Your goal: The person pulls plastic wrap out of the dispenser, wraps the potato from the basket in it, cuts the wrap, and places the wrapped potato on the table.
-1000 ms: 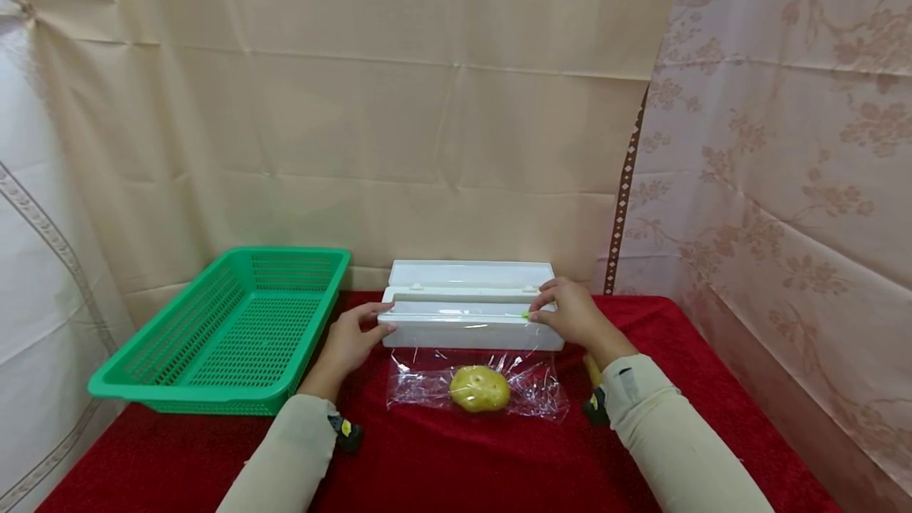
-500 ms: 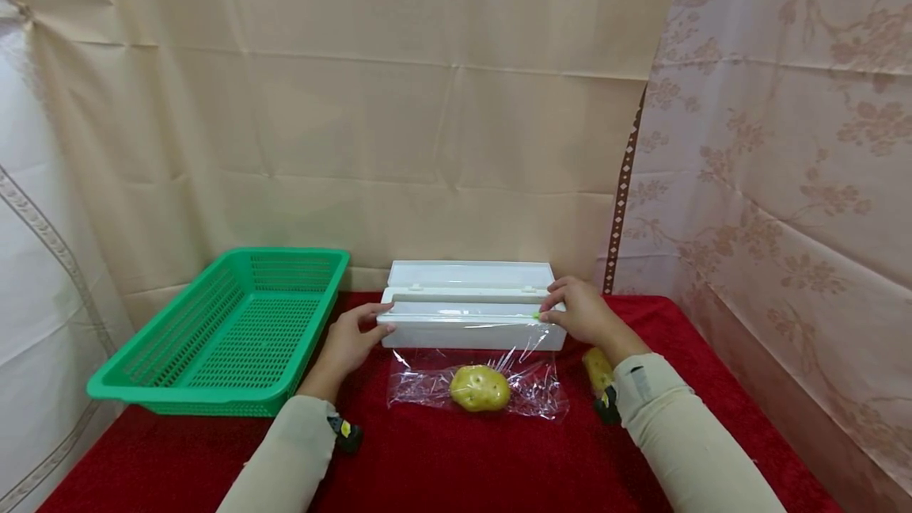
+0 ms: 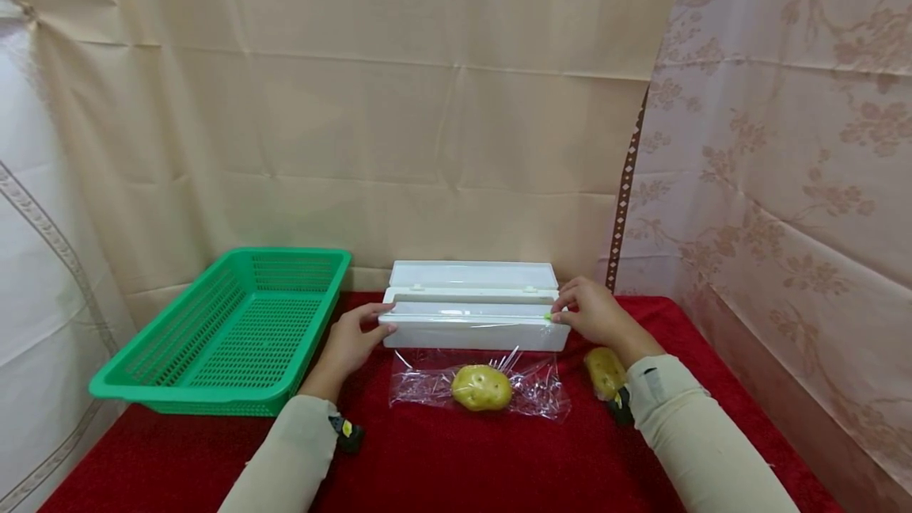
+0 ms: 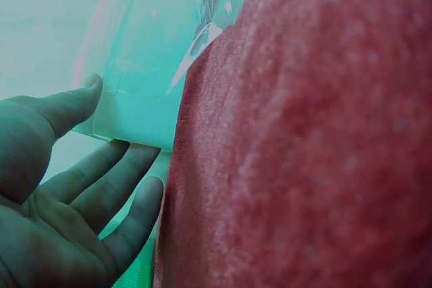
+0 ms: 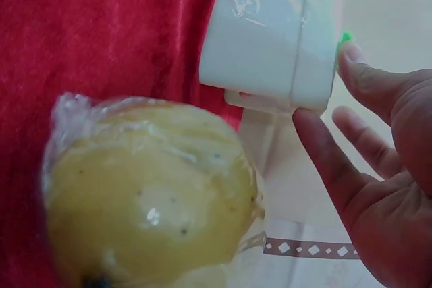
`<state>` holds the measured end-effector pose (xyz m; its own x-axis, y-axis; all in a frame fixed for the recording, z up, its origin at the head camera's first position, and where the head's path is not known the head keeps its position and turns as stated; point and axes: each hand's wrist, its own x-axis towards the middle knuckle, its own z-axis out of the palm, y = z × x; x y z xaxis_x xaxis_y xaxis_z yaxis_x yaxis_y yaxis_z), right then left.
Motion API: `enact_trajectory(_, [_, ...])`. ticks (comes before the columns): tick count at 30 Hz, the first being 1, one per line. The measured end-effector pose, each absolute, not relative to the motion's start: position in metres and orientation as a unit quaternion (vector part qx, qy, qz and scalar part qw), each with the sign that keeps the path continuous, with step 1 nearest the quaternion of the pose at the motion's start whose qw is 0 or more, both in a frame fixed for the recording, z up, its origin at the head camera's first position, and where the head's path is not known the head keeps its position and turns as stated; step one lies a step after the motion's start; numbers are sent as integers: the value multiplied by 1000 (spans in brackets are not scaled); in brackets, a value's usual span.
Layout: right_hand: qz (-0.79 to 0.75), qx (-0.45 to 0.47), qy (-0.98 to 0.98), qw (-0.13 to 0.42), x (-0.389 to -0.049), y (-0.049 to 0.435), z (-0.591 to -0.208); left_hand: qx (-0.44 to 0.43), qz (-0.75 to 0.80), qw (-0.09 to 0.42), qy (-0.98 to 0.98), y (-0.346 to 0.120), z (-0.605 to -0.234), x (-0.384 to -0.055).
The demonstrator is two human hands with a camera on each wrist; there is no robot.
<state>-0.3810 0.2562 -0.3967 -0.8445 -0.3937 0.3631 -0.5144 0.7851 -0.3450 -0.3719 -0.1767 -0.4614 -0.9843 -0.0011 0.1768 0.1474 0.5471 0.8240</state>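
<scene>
A white cling film dispenser box [image 3: 473, 336] stands on the red cloth with its lid [image 3: 473, 274] tipped back. My left hand [image 3: 351, 343] holds the box's left end, thumb at the front and fingers about the end. At the right end, my right hand [image 3: 597, 313] pinches the small green cutter slider [image 3: 548, 317] between thumb and fingers, partly hiding it. A sheet of cling film [image 3: 427, 383] lies before the box, and a potato [image 3: 481, 388] rests on it. By the right wrist lies a second potato [image 5: 155, 187], wrapped in film.
To the left stands a green plastic basket [image 3: 195, 394] with slatted sides. Red cloth [image 3: 463, 465] covers the table. A beige curtain [image 3: 356, 117] hangs close behind the box, and a patterned curtain [image 3: 798, 180] hangs on the right.
My right hand has slid rightward along the box's front edge with the green slider, to the right end. More of the wrapped potato shows. The left hand stays in place.
</scene>
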Motion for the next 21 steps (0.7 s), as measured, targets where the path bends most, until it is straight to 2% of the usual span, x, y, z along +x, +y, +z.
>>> enact_trajectory(21, [236,246,-931,131,-383,278,-403,-35,-475,71,-876,-176,-461,-371])
